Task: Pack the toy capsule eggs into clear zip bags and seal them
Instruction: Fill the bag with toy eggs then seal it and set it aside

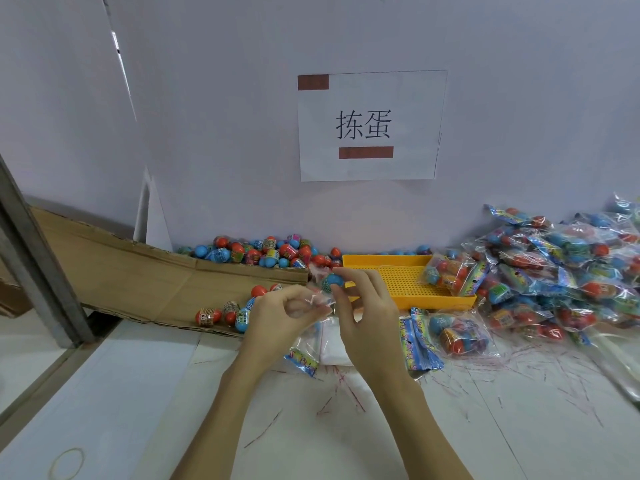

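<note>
My left hand (280, 315) and my right hand (363, 306) meet above the table and both pinch a clear zip bag (317, 299). A blue capsule egg (331, 280) sits at the bag's top, between my right thumb and fingers. Loose red and blue eggs (263, 252) lie heaped against the wall, and several more eggs (227, 315) rest on the cardboard near my left hand. Empty bags with printed headers (420, 342) lie below my right hand.
A yellow perforated tray (401, 285) holds one filled bag (450, 273). A big pile of filled bags (568, 271) covers the right side, with another filled bag (457, 332) in front. Flattened cardboard (138, 268) slopes at the left. A rubber band (67, 464) lies near the front edge.
</note>
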The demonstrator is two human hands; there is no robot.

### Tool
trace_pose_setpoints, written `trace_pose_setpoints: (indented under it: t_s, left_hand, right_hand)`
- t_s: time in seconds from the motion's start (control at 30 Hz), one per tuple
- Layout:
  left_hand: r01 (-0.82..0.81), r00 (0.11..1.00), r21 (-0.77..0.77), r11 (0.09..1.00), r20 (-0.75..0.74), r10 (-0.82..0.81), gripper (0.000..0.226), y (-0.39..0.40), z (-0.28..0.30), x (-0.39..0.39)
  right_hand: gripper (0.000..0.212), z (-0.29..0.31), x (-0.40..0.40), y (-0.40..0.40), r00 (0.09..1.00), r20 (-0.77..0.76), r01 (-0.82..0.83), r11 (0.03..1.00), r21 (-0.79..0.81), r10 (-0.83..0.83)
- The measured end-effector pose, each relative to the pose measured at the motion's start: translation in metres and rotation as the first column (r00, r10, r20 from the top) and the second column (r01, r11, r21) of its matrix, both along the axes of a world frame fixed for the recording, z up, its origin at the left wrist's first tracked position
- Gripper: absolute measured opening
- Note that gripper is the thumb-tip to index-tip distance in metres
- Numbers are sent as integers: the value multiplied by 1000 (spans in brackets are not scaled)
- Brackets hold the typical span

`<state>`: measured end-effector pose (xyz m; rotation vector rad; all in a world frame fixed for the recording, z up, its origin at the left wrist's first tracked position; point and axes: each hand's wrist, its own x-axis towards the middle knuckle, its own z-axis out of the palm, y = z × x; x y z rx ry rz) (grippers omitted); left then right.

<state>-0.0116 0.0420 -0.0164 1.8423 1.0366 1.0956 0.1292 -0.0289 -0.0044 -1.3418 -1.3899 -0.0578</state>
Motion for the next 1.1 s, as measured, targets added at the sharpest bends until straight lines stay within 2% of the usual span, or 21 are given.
trace_pose_setpoints:
  t_s: [0.13,0.23,0.53,0.67,0.9,1.1]
  left_hand:
    - [-11,1000,0,1000,-14,11,23,-1,1,0]
    - [-11,999,13,1000,-34,12,31,-3,3,-1]
    - [105,994,34,994,-35,-104,31,-5,4,-1]
    - [174,984,15,985,-36,-173,45,-6,3,1]
    - [202,979,-12,979,-35,-202,44,-7,4,2]
    - [207,978,-64,976,-20,-208,42,-4,6,1]
  right_hand:
    - [25,-2,-1,0,1000,13,-29,1000,-2,29]
    - [24,-3,0,1,998,36,-56,998,-31,57]
    - [18,-4,4,2,989,17,-142,983,-119,145]
    - [17,-6,4,3,985,21,-167,980,-110,170]
    - [19,-5,5,4,980,10,-195,976,-98,197]
    - [15,-7,3,2,968,67,-233,965,-117,242]
